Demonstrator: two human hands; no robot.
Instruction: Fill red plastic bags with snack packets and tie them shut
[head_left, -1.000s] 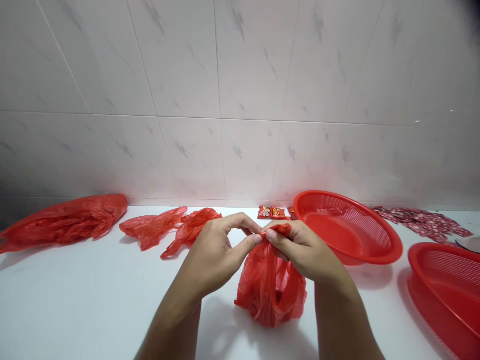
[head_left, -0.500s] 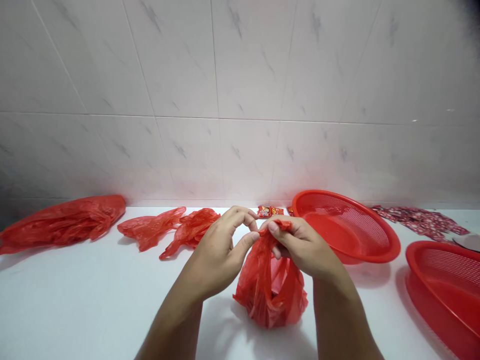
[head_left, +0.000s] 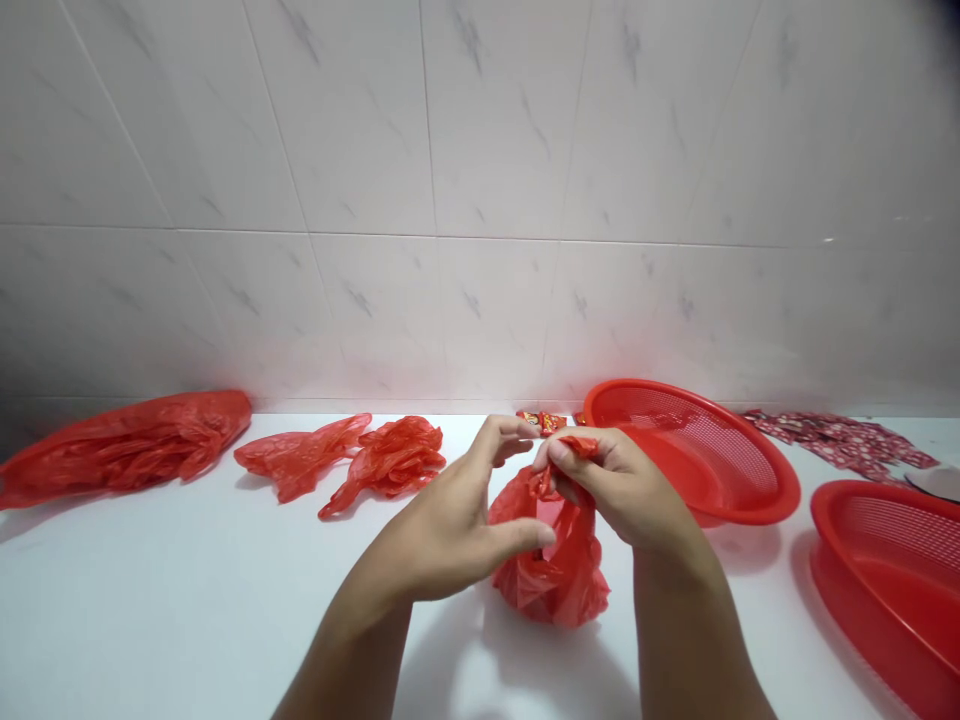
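Observation:
A red plastic carrier bag [head_left: 559, 580] stands bunched on the white table in front of me, with something bulky apparently inside it. My right hand [head_left: 615, 485] pinches the bag's gathered red handle between thumb and fingers, lifting it up. My left hand [head_left: 450, 530] is beside the bag with its fingers spread, and its thumb reaches over the bag's front without gripping it. Part of the bag is hidden behind both hands.
Three crumpled red plastic bags [head_left: 127, 445] [head_left: 300, 455] [head_left: 394, 460] lie at left on the white table [head_left: 150, 610]. Red snack packets [head_left: 541, 421] stand behind my hands. Two red mesh baskets [head_left: 784, 490] [head_left: 829, 525] and a strip of printed sachets [head_left: 844, 440] lie at right against the tiled wall [head_left: 480, 200].
My left hand has let go of the bag's handle and moved left and down, fingers spread. My right hand keeps its pinch on the handle, and the bag has shifted slightly right.

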